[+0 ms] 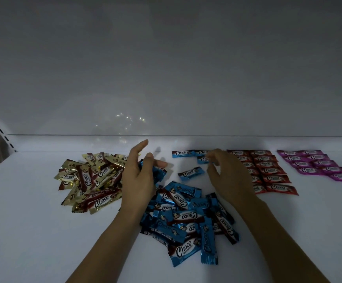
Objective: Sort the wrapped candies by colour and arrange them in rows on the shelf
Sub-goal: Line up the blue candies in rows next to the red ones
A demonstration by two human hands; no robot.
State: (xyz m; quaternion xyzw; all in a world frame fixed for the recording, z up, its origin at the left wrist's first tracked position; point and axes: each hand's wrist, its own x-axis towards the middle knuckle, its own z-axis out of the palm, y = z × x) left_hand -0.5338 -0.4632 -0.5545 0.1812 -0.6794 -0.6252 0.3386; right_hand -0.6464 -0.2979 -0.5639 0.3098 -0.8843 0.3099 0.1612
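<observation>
On the white shelf, the left hand grips blue foil-wrapped candies above the loose blue pile at 6 o'clock. The right hand, fingers loosely apart, hovers at the started blue row at 12 o'clock. Next, probably: laying another squarely alongside.

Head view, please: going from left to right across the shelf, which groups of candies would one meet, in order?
Gold candy pile → loose blue candy pile → red candy rows → purple candy rows.
</observation>
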